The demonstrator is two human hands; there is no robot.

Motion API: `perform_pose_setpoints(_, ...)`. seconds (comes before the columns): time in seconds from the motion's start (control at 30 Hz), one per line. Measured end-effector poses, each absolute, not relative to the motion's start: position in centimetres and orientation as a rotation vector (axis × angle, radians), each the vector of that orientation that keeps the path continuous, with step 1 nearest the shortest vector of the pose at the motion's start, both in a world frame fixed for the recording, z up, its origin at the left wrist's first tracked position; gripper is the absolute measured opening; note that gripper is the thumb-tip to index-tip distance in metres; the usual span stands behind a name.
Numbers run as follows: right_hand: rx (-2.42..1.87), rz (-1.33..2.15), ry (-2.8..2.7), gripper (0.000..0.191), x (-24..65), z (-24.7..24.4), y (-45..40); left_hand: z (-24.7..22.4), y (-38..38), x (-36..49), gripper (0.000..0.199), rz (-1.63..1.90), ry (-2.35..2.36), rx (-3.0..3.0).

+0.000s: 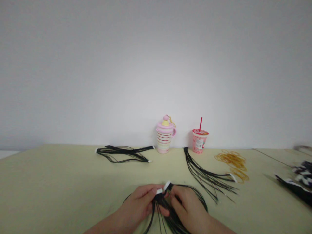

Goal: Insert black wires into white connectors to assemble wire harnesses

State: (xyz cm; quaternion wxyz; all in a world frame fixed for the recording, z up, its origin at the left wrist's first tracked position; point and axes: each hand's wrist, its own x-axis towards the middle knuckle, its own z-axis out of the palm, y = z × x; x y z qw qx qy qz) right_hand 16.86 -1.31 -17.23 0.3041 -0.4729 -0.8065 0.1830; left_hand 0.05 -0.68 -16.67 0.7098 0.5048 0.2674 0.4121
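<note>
On my feed I count two hands, both the person's own, and three bundles of thin black wire. The held bundle [168, 211] sits low and centre, right at the near edge of the view, with two white connectors [163, 188] sticking up from its top. The left hand [135, 204] comes in from the lower left, its fingers curled inward, and the right hand [188, 204] comes in from the lower right, angled toward it. The two hands nearly meet, and each grip looks clenched on the held bundle just below the connectors, with loose wires looping down past both wrists.

The second bundle [124, 152] lies further out on the tabletop [48, 185], left of centre, with white ends showing. The third bundle [207, 175] fans out just right of my hands, one white connector [233, 177] at its tip.

Along the back wall I see one pink cupcake-shaped container [165, 136], one pink paper cup [200, 142] with one red straw [200, 124], and one loose heap of amber rubber bands [232, 165]. One black-and-white item [301, 183] at the right edge is too blurred to name.
</note>
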Motion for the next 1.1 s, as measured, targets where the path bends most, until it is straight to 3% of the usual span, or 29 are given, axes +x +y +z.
perform_pose_setpoints(0.17,-1.338,0.473,-2.136,0.031,16.8,-17.0,-1.5,-16.6,-0.8,-0.1,0.031,0.901,0.632,1.129)
perform_pose_setpoints(0.6,-1.223,0.408,-2.127,0.020,16.9,-17.3,-1.4,-16.2,-1.2,-0.1,0.036,0.878,0.761,1.292)
perform_pose_setpoints(0.7,-1.184,0.589,-2.001,0.021,17.1,-17.3,-0.9,-16.5,-1.0,-0.1,0.036,0.884,0.758,1.214)
perform_pose_setpoints(0.9,-1.052,1.436,-1.643,0.024,18.9,-16.5,0.8,-16.0,-0.9,0.2,0.035,0.877,0.681,1.173)
perform_pose_setpoints(1.1,-1.066,1.418,-1.653,0.030,19.2,-16.0,0.2,-15.3,-1.0,-0.2,0.036,0.836,0.670,1.170)
